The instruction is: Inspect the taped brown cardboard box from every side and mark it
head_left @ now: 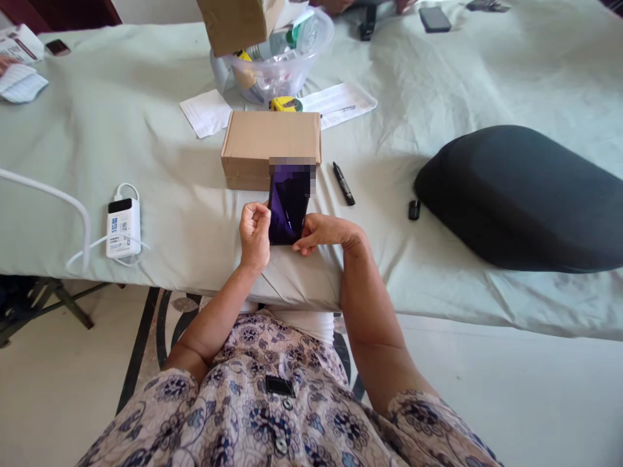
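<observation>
A dark smartphone [286,211] with a purplish, reflective screen is held upright and tilted back near the table's front edge. My left hand [256,233] grips its left side, fingers curled and thumb along the edge. At the lower right corner, my right hand [326,232] is closed on the phone, the wrist bent sharply; some of its fingers are hidden behind it. Just behind the phone stands a closed brown cardboard box [270,136]. A black marker [344,184] lies to the right of the box, and its black cap [414,210] is farther right.
A large black cushion-like object [525,201] fills the right side. At left is a white power bank [123,227] with a cable. Behind the box are a yellow tape measure [285,104], papers [207,113] and a filled plastic basin [311,61]. Other people's hands show at the far edge.
</observation>
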A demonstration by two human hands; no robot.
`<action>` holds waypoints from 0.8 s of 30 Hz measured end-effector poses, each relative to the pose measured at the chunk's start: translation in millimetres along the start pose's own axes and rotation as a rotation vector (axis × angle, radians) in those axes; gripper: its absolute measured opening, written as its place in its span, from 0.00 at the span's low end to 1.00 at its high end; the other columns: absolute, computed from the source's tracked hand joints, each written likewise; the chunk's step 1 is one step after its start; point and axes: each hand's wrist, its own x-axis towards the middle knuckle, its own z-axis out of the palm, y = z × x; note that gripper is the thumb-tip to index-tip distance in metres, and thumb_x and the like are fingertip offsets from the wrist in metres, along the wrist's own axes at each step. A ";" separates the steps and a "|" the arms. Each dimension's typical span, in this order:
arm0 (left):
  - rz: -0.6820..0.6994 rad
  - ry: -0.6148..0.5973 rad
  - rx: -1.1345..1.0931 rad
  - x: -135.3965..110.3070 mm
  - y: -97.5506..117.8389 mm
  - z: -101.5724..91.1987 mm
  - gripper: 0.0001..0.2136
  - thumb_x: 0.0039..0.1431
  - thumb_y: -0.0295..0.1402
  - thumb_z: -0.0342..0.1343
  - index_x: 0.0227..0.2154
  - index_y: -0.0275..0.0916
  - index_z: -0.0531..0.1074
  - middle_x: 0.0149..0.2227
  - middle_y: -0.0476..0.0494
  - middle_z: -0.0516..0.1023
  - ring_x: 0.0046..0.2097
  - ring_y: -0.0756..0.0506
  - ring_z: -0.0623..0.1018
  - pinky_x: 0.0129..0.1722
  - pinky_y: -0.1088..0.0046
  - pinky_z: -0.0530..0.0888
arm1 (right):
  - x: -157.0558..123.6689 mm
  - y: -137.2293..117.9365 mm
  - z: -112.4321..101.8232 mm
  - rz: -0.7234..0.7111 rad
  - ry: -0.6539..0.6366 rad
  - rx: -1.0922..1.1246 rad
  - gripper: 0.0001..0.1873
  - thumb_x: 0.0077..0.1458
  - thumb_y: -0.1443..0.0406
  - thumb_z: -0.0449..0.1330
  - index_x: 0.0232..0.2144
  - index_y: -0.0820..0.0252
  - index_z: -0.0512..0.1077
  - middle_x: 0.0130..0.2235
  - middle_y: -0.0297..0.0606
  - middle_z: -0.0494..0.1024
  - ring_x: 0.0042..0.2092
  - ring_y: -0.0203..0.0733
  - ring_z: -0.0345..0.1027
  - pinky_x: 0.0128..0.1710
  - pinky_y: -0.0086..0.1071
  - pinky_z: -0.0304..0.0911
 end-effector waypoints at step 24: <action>-0.063 0.480 0.777 73.2 52.8 -148.8 0.09 0.54 0.28 0.57 0.39 0.39 0.69 0.26 0.56 0.64 0.29 0.49 0.68 0.40 0.70 0.70 | 7.1 12.3 -8.0 -0.261 0.557 0.259 0.13 0.56 0.57 0.66 0.34 0.60 0.70 0.28 0.33 0.73 0.28 0.29 0.65 0.28 0.26 0.60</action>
